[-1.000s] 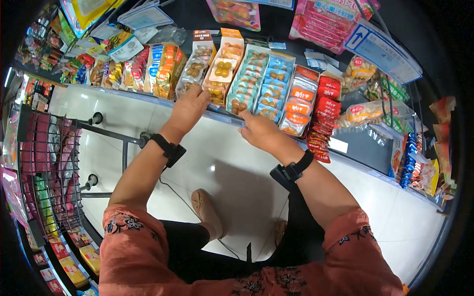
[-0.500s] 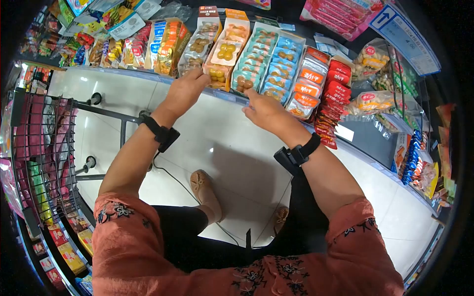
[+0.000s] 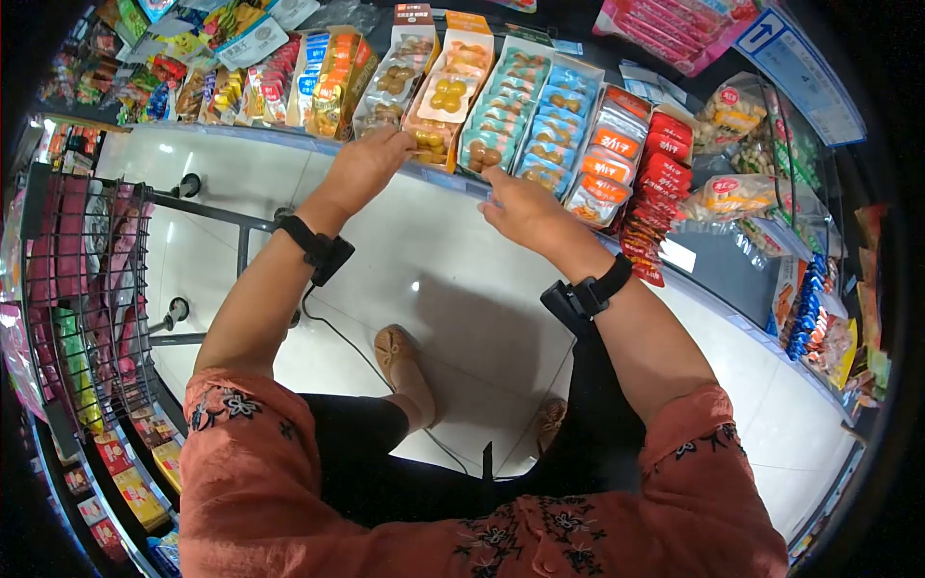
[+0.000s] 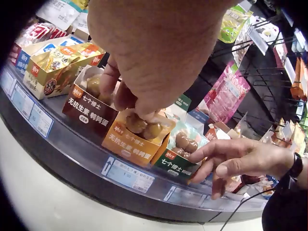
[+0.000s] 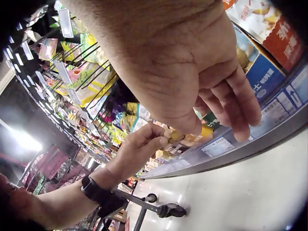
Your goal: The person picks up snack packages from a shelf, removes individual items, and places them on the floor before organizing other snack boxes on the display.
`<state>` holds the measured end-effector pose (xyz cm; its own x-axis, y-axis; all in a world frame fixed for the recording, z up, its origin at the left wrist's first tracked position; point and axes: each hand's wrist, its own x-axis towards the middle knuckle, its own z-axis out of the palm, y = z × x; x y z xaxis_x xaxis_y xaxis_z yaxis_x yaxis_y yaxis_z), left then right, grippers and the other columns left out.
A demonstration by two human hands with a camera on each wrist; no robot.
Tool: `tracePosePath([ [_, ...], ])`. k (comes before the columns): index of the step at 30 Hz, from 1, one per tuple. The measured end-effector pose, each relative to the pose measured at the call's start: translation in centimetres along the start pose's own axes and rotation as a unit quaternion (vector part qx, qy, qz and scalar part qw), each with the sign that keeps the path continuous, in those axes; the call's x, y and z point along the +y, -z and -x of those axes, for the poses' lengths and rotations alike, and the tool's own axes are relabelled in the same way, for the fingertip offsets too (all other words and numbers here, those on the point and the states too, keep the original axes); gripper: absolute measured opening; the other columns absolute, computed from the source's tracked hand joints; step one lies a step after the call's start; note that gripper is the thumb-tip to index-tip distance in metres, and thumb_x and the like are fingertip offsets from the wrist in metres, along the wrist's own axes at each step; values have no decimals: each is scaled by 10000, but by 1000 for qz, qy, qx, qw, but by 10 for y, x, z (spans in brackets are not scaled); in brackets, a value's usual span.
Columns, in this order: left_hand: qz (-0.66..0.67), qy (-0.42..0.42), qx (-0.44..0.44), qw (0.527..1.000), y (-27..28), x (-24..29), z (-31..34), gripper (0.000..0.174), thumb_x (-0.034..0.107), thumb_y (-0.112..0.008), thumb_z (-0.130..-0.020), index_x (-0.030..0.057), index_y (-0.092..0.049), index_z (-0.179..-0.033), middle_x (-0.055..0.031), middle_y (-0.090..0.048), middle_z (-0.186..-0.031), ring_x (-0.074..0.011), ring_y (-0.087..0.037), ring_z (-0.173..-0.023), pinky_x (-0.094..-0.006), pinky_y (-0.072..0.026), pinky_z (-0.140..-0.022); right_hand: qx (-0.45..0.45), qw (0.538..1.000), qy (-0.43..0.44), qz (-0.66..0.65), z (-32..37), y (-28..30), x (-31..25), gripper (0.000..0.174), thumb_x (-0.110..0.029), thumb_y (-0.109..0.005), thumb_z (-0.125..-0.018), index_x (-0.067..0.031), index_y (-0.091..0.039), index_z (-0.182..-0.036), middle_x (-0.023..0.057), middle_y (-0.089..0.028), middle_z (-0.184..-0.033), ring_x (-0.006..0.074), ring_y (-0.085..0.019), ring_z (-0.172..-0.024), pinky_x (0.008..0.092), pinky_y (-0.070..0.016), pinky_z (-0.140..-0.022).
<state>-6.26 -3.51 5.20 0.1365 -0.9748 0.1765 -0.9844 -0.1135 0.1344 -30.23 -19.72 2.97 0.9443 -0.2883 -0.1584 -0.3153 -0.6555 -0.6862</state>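
Small display boxes of packed brown eggs stand side by side along the shelf front. My left hand (image 3: 361,173) is at the front of the brown box (image 4: 89,113) and the orange box (image 4: 127,144). Its bent fingers reach over the brown box, and its thumb lies by the eggs in the orange box; I cannot tell whether they pinch anything. Against the front corner of the green box (image 4: 173,166) is my right hand (image 3: 530,217), index fingertip near the front egg pack (image 3: 482,154). In the right wrist view its other fingers extend loosely downward.
Blue packs (image 3: 549,135), orange-labelled packs (image 3: 607,169) and red packets (image 3: 660,173) fill the shelf to the right. A price sign (image 3: 805,77) juts out above. Gold-and-orange packets (image 3: 337,87) stand left. A wire basket cart (image 3: 87,299) is at my left.
The head view has shifted slightly, moving the shelf up and to the right in the picture. Both hands stay at the same boxes, with only small finger movements.
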Motion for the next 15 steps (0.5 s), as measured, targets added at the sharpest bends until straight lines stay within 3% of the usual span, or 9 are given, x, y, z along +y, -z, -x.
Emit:
tracePosePath([
  [15,-14,-6,-18,1000,-5,4,-17,149,97,-563,-951,109,-625,-1085,-129,-658,-1043,-366,-680,-970,-462,-562,-789,13,1000,3,-7,-1,0,2,347,-237,-629,-962,5,-522,-1185,287,-700,-1029,459,-676,-1003,531,-525,-878],
])
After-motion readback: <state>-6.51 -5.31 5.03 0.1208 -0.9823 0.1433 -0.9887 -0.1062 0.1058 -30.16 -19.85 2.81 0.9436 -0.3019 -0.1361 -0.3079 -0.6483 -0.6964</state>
